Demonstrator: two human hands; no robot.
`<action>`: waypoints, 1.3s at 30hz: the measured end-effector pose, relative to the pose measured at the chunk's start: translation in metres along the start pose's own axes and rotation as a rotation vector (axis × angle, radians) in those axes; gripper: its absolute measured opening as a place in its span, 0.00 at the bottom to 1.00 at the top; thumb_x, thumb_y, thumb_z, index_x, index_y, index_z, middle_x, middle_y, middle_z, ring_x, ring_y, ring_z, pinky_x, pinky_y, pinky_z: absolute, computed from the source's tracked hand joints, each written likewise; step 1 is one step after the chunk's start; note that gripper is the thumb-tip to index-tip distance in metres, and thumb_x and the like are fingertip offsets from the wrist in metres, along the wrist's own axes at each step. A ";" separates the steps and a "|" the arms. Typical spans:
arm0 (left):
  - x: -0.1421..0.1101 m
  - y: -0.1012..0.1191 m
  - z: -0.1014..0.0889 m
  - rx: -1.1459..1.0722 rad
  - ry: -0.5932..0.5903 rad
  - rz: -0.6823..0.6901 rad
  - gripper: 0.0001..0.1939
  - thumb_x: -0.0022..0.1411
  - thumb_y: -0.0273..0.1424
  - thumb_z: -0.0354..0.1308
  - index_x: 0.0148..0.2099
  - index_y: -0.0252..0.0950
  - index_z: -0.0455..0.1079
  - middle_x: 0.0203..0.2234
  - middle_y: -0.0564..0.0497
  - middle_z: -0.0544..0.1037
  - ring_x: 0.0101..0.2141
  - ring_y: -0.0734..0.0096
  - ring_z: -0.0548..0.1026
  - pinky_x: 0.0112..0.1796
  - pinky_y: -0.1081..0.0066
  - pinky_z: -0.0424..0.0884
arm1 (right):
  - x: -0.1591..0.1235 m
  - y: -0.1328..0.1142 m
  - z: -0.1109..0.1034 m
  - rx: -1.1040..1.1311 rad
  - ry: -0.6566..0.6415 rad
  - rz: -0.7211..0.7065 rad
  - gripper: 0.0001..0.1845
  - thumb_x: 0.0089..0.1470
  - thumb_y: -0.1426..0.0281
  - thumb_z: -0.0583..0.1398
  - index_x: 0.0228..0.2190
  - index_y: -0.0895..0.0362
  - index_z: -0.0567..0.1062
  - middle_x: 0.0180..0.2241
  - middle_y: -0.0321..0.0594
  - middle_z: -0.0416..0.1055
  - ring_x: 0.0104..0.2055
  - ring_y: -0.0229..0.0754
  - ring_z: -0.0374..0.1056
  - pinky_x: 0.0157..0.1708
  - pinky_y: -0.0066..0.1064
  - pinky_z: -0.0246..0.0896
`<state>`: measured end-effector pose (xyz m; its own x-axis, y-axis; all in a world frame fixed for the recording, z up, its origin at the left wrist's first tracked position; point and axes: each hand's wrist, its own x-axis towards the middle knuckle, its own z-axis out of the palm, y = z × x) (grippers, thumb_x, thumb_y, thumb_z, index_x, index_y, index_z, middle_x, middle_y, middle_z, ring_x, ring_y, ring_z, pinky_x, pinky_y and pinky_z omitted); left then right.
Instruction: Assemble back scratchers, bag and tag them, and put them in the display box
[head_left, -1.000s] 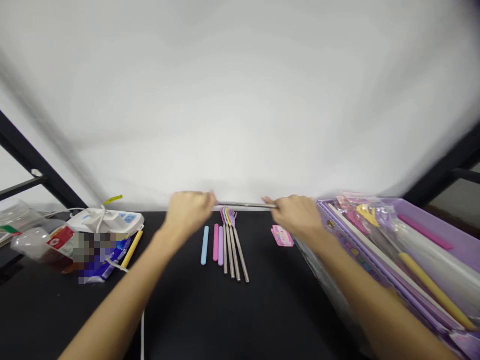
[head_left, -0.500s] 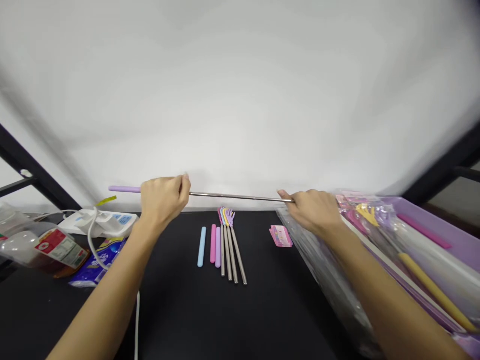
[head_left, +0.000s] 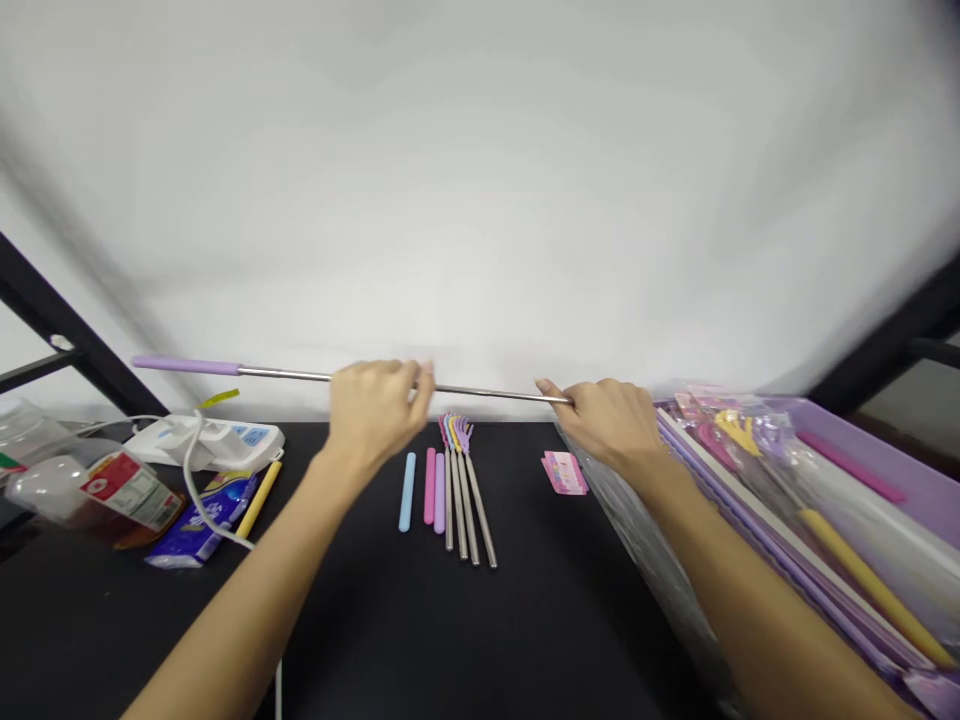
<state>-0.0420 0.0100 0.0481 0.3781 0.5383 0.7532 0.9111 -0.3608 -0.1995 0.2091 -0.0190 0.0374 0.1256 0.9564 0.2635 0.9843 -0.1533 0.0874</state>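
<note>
Two hands on one slim metal rod (head_left: pixel 495 393), held nearly level above the table's (head_left: pixel 420 640) far edge, before a pale wall. Left hand (head_left: pixel 381 405), slightly blurred: fingers curled fully round the middle. Right hand (head_left: pixel 611 425): curled round the right end, thumb stretched out; the tip itself is hidden. Rod shiny, stepped in thickness, with one smooth purple handle (head_left: pixel 187 366) at its left end. Below, on matt black: four straight metal sticks (head_left: pixel 469 510), fanned slightly, each with a fingered plastic head (pink, blue, yellow, purple). Beside them, three round-ended tubes: one blue (head_left: pixel 407 492), one pink (head_left: pixel 430 486), one purple (head_left: pixel 440 495). One yellow tube (head_left: pixel 259 500) apart, near a white power strip (head_left: pixel 259 440). Small glossy pink cards (head_left: pixel 565 473) overlap, number unclear. Far right, one lavender plastic basket (head_left: pixel 862 435) with crinkled clear bags.
</note>
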 end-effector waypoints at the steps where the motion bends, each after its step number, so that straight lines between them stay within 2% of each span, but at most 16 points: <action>1: -0.002 0.008 0.001 -0.029 -0.004 0.071 0.24 0.69 0.37 0.43 0.23 0.35 0.69 0.18 0.48 0.74 0.21 0.69 0.70 0.25 0.68 0.47 | 0.000 -0.002 0.001 -0.001 0.008 -0.012 0.44 0.62 0.47 0.35 0.34 0.56 0.83 0.29 0.55 0.78 0.35 0.56 0.75 0.34 0.38 0.57; 2: -0.004 0.013 0.003 -0.054 -0.012 0.126 0.24 0.69 0.37 0.43 0.24 0.35 0.69 0.18 0.48 0.73 0.21 0.69 0.70 0.24 0.68 0.47 | -0.001 -0.002 0.002 -0.006 0.016 -0.025 0.45 0.62 0.46 0.35 0.33 0.56 0.83 0.29 0.55 0.78 0.35 0.55 0.75 0.33 0.38 0.58; 4: -0.008 0.011 0.008 -0.073 -0.038 0.149 0.23 0.69 0.37 0.44 0.24 0.35 0.69 0.17 0.48 0.73 0.20 0.70 0.69 0.24 0.69 0.47 | -0.002 0.004 0.004 -0.024 0.016 -0.017 0.45 0.61 0.45 0.35 0.31 0.57 0.83 0.29 0.55 0.77 0.35 0.56 0.75 0.33 0.38 0.58; 9: -0.008 -0.039 0.013 0.036 -0.015 -0.102 0.24 0.68 0.37 0.43 0.23 0.35 0.67 0.16 0.47 0.72 0.19 0.69 0.67 0.24 0.69 0.47 | -0.002 0.023 0.004 -0.039 -0.015 0.072 0.42 0.62 0.47 0.37 0.31 0.56 0.83 0.30 0.55 0.78 0.35 0.57 0.74 0.32 0.38 0.57; 12: -0.002 -0.050 0.005 0.069 0.028 -0.185 0.25 0.69 0.39 0.42 0.23 0.35 0.67 0.15 0.47 0.71 0.19 0.69 0.67 0.24 0.69 0.46 | 0.001 0.019 0.002 -0.015 0.030 0.062 0.43 0.62 0.46 0.36 0.32 0.55 0.83 0.29 0.54 0.78 0.35 0.57 0.74 0.32 0.38 0.56; 15: 0.003 -0.032 -0.003 0.067 0.087 -0.176 0.26 0.70 0.38 0.41 0.23 0.35 0.68 0.16 0.47 0.71 0.20 0.69 0.67 0.25 0.68 0.47 | 0.002 0.005 0.001 0.008 0.055 0.044 0.43 0.62 0.46 0.36 0.33 0.55 0.84 0.28 0.54 0.78 0.35 0.56 0.74 0.31 0.37 0.55; 19: -0.001 0.014 -0.001 -0.047 0.061 0.084 0.24 0.69 0.36 0.43 0.23 0.35 0.69 0.18 0.48 0.72 0.22 0.69 0.68 0.26 0.67 0.51 | -0.001 -0.014 0.000 0.030 0.073 -0.005 0.42 0.62 0.47 0.37 0.32 0.54 0.83 0.27 0.52 0.78 0.34 0.54 0.74 0.31 0.36 0.54; 21: -0.004 0.024 0.002 -0.108 0.029 0.196 0.24 0.69 0.36 0.44 0.24 0.35 0.70 0.17 0.48 0.72 0.22 0.69 0.69 0.26 0.67 0.51 | -0.001 -0.011 0.000 0.023 0.078 -0.015 0.42 0.62 0.47 0.37 0.30 0.55 0.83 0.27 0.52 0.78 0.33 0.53 0.74 0.30 0.36 0.52; 23: -0.005 0.015 0.003 -0.106 0.003 0.190 0.23 0.69 0.37 0.44 0.25 0.35 0.71 0.18 0.48 0.72 0.22 0.69 0.69 0.25 0.68 0.51 | 0.001 0.003 0.000 0.017 0.070 0.027 0.41 0.62 0.46 0.38 0.29 0.55 0.82 0.27 0.52 0.78 0.33 0.53 0.73 0.29 0.35 0.51; 27: -0.005 -0.033 0.001 0.054 0.021 -0.108 0.26 0.69 0.37 0.42 0.23 0.35 0.69 0.17 0.46 0.73 0.19 0.68 0.68 0.24 0.68 0.47 | 0.003 0.042 0.000 0.018 0.056 0.154 0.37 0.60 0.47 0.42 0.27 0.56 0.81 0.27 0.52 0.77 0.33 0.53 0.72 0.27 0.35 0.47; 29: -0.006 -0.040 0.000 0.098 0.054 -0.201 0.27 0.70 0.36 0.40 0.21 0.35 0.68 0.15 0.46 0.70 0.18 0.68 0.66 0.23 0.68 0.46 | 0.001 0.043 0.000 0.022 0.057 0.150 0.34 0.59 0.48 0.45 0.25 0.56 0.80 0.26 0.51 0.76 0.32 0.52 0.71 0.27 0.34 0.46; 31: -0.008 -0.024 -0.002 0.062 0.070 -0.136 0.26 0.69 0.35 0.41 0.21 0.35 0.68 0.14 0.47 0.69 0.17 0.70 0.65 0.23 0.68 0.46 | -0.003 0.026 0.000 0.030 0.063 0.104 0.31 0.59 0.50 0.47 0.24 0.56 0.79 0.25 0.49 0.76 0.30 0.50 0.71 0.26 0.33 0.44; 34: -0.009 0.019 -0.004 -0.084 0.055 0.153 0.22 0.67 0.35 0.45 0.24 0.35 0.69 0.16 0.48 0.70 0.19 0.71 0.67 0.24 0.68 0.50 | -0.008 -0.007 0.000 0.038 0.109 -0.061 0.27 0.57 0.53 0.49 0.27 0.54 0.80 0.25 0.47 0.77 0.29 0.49 0.71 0.26 0.34 0.43; 35: -0.008 0.029 -0.005 -0.117 0.057 0.205 0.22 0.67 0.35 0.45 0.24 0.36 0.70 0.16 0.49 0.70 0.20 0.71 0.68 0.24 0.68 0.50 | -0.009 -0.013 0.000 0.053 0.118 -0.099 0.26 0.57 0.53 0.49 0.27 0.54 0.80 0.25 0.46 0.77 0.29 0.48 0.71 0.26 0.34 0.43; 37: -0.006 0.032 -0.008 -0.127 0.051 0.236 0.22 0.68 0.35 0.44 0.25 0.35 0.70 0.16 0.49 0.71 0.20 0.71 0.68 0.24 0.68 0.52 | -0.007 -0.012 0.001 0.059 0.112 -0.092 0.25 0.57 0.54 0.49 0.26 0.54 0.79 0.25 0.46 0.77 0.29 0.48 0.71 0.26 0.34 0.44; 39: -0.003 0.019 -0.008 -0.071 0.037 0.164 0.23 0.69 0.35 0.43 0.25 0.35 0.70 0.17 0.48 0.73 0.20 0.70 0.69 0.25 0.68 0.52 | -0.003 0.000 0.002 0.048 0.093 -0.025 0.25 0.57 0.55 0.49 0.25 0.54 0.79 0.25 0.46 0.76 0.29 0.48 0.71 0.26 0.33 0.44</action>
<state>-0.0272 -0.0049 0.0471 0.5133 0.4400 0.7369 0.8232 -0.4951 -0.2779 0.2088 -0.0218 0.0343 0.0906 0.9323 0.3503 0.9921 -0.1150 0.0493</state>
